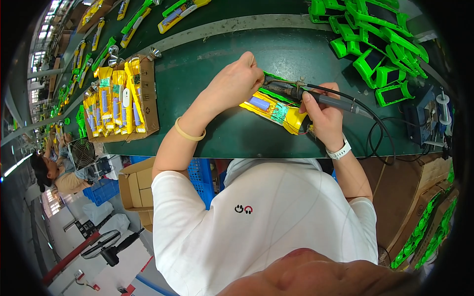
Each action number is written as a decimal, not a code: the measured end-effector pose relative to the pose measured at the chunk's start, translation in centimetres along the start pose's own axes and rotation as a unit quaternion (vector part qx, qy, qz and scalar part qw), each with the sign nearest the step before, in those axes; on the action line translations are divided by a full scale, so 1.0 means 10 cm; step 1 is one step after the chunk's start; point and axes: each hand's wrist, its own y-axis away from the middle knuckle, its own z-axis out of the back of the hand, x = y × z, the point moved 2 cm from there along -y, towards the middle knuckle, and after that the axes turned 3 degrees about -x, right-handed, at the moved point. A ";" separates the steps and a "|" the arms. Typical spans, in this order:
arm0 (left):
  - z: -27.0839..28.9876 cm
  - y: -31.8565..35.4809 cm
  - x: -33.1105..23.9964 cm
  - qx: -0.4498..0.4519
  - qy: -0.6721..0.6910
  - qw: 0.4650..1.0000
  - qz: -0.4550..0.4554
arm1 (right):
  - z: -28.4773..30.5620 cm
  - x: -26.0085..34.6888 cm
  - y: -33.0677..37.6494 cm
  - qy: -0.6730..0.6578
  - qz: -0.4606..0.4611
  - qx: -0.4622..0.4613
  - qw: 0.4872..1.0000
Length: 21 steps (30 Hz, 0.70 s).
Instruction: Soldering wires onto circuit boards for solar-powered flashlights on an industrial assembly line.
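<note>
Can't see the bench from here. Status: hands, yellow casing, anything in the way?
Right hand gripping corded grey tool. Left hand curled, any grip unclear. Yellow casing open, blue cell showing. Possible snag: black cable arcing past right hand.

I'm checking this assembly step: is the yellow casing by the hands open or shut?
Open: the yellow casing lies with its purple cylinder and green circuit board exposed.

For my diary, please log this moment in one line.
left fingers: curled | right fingers: holding grey-black soldering iron | beneath: yellow plastic casing, blue cylinder exposed
</note>
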 end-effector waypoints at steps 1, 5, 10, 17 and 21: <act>0.00 0.00 0.00 0.000 -0.001 1.000 -0.001 | 0.00 0.00 0.00 0.013 -0.004 -0.004 1.000; 0.00 -0.03 -0.01 0.007 -0.010 1.000 0.001 | 0.10 0.04 0.09 -0.071 -0.008 -0.015 0.997; 0.02 -0.09 -0.04 0.028 -0.014 0.999 -0.006 | 0.44 0.17 0.29 -0.102 0.087 -0.106 0.985; 0.10 -0.11 -0.10 0.088 -0.042 0.994 0.044 | 1.32 0.37 0.32 -0.138 0.277 -0.222 0.924; 0.10 -0.12 -0.11 0.102 -0.061 0.992 0.042 | 1.33 0.58 0.15 -0.082 0.295 -0.109 0.946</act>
